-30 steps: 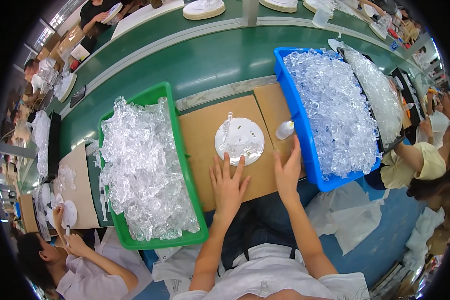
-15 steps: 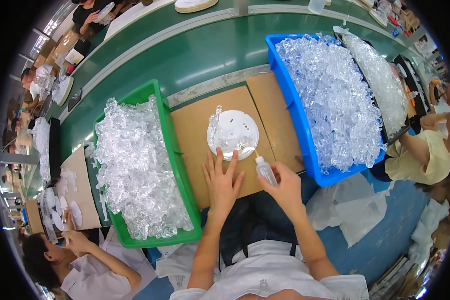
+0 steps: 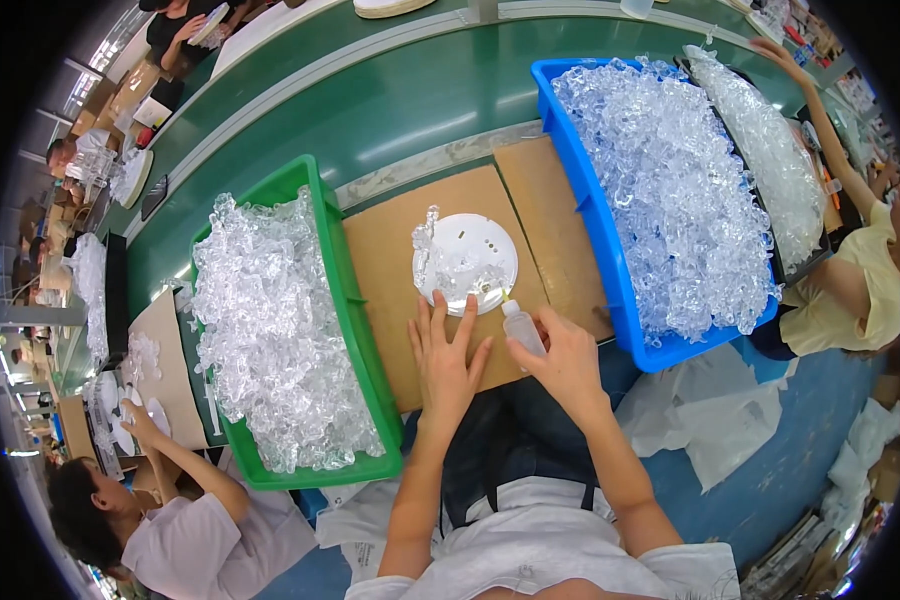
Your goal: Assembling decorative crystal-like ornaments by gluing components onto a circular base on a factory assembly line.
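A round white disc [image 3: 485, 232] with small slots lies on the brown cardboard [image 3: 380, 255] in front of me. Clear plastic pieces [image 3: 450, 272] sit along its left and lower part. My left hand [image 3: 447, 350] lies flat with fingers spread, its fingertips at the disc's near edge. In my right hand [image 3: 562, 362] is a small clear squeeze bottle [image 3: 521, 328], gripped between thumb and fingers. The bottle is tilted, and its thin yellowish tip reaches the disc's lower right edge. Whether liquid comes out is too small to see.
On the left stands a green bin [image 3: 345, 330] heaped with clear plastic parts, on the right a blue bin [image 3: 595, 225] heaped likewise. Beyond runs a green conveyor belt [image 3: 390, 120]. Co-workers sit at lower left [image 3: 200, 530] and at right [image 3: 855, 280].
The bottle and my right hand have shifted slightly left along the disc's near edge. My left hand stays put. At right, a co-worker's arm now stretches toward the belt.
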`<state>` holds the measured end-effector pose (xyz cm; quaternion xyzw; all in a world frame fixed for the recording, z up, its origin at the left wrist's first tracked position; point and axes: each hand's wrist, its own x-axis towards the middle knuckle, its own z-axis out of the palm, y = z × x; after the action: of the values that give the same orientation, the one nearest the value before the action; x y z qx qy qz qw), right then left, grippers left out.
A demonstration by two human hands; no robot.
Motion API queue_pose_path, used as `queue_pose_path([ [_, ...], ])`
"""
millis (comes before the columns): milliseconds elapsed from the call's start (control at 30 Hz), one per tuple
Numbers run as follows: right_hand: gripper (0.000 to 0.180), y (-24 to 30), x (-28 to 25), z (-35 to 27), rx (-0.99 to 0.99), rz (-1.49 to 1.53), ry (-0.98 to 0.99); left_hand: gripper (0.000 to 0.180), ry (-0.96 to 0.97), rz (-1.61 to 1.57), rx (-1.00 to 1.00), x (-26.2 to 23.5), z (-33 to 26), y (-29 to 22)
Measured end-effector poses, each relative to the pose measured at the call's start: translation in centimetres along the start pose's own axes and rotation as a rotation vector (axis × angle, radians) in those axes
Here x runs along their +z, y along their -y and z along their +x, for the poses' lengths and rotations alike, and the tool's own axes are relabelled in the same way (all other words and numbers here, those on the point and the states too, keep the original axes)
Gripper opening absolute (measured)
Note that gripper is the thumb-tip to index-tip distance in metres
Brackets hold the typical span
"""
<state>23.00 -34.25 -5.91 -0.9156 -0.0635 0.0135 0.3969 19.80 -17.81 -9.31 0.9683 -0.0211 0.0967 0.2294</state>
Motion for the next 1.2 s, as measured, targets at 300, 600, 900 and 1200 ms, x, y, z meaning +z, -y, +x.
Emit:
queue_pose_path([
  [300,0.031,0.1,0.6,-0.7,0.008,0.058,0.044,0.056,-0.052,-0.048,0.001,0.4,0.2,-0.4],
  [600,0.033,-1.0,-1.3,0.7,0.029,-0.061,-0.056,0.046,-0.087,-0.192,-0.033,1.6,1.0,-3.3],
  [900,0.030,-1.5,-0.6,-0.1,0.025,0.071,-0.123,0.041,-0.057,-0.162,-0.003,1.8,0.9,-3.7],
  [1200,0.032,-0.8,-0.7,0.3,0.026,0.034,-0.076,0.042,-0.060,-0.122,0.006,1.8,1.0,-3.5],
])
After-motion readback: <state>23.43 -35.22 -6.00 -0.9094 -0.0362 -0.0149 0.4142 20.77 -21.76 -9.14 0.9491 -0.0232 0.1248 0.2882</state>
